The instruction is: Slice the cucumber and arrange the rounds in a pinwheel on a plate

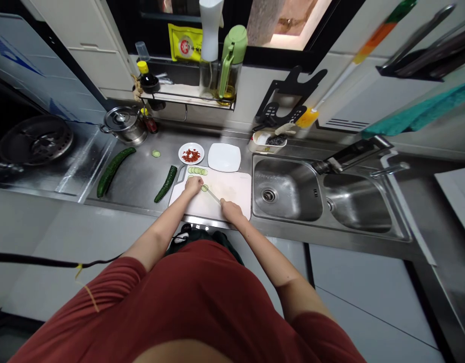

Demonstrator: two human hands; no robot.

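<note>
Gripping a thin, straight knife with pale blade (213,195) by its handle, with the right hand (230,210) closed around it. Holding the left hand (194,185) with bent fingers, next to a round, pale green cucumber piece with dark edge (204,188) at the knife's tip; cannot tell about the left fingers, pinching this piece or only touching. Working with both hands above a white, rectangular cutting board (232,185) on the grey metal desk (141,176). Having on the board, near its far edge, an overlapping row of thin, light green slices (197,171). Having beyond the board a round white plate (182,147) with small red chopped pieces (191,156), and a squarish white plate (224,157). Having at left of the board a shorter dark green cucumber (165,184), and farther left a long, curved green cucumber (115,170).
</note>
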